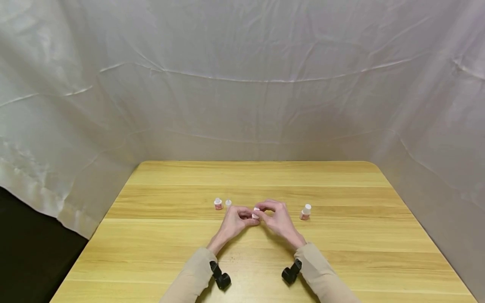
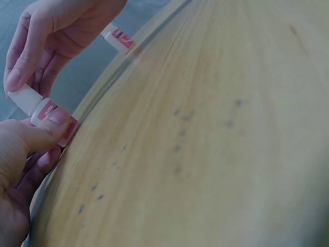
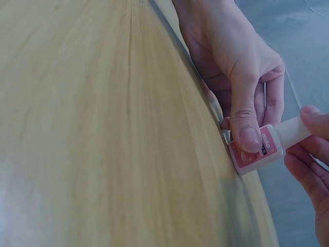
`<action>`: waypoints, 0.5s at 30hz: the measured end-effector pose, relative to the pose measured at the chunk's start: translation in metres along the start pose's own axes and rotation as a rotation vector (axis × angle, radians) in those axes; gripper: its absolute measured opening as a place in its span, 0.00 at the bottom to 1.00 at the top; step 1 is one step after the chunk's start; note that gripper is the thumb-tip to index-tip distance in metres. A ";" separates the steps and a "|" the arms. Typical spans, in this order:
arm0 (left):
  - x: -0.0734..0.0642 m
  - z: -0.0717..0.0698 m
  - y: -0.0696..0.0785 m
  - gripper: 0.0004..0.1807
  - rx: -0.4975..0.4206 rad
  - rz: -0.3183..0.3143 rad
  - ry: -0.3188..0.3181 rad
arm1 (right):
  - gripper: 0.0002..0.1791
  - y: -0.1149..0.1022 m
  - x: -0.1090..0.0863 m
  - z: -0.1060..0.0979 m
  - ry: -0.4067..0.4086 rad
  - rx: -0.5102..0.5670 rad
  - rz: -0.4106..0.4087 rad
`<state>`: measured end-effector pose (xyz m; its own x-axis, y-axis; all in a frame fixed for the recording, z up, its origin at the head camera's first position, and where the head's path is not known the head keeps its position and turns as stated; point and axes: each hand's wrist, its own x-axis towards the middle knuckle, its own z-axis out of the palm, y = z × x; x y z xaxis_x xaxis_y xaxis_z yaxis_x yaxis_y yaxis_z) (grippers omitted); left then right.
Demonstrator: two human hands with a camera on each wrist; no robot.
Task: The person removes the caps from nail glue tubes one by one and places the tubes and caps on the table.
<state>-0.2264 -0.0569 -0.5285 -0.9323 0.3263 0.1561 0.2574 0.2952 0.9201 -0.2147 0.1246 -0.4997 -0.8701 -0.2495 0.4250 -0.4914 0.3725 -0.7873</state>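
Note:
A small white bottle with a red-pink label is between my two hands, its base at the wooden tabletop. My left hand grips the labelled body, the thumb lying across the label. On the bottle's white cap, the fingertips of my right hand pinch from the other side. The cap sits on the bottle's neck; whether it is screwed tight I cannot tell. In the head view the fingers hide much of this bottle.
A similar bottle with a tall white cap stands right of my right hand. Beyond my left hand stand another labelled bottle with a shorter top and a small white piece. Pale sheeting surrounds the wooden table.

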 end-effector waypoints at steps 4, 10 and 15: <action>-0.001 0.000 0.001 0.13 0.000 0.002 0.006 | 0.09 0.000 -0.001 0.000 0.010 0.040 0.065; -0.001 0.000 0.002 0.13 -0.009 0.008 0.009 | 0.08 -0.002 0.000 0.001 0.043 0.032 0.124; -0.001 0.000 0.000 0.13 -0.016 0.001 0.012 | 0.07 -0.004 0.001 0.002 0.054 0.003 0.099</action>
<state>-0.2256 -0.0566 -0.5282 -0.9351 0.3156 0.1613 0.2545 0.2808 0.9254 -0.2139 0.1215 -0.4972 -0.9154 -0.1630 0.3681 -0.4025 0.3901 -0.8282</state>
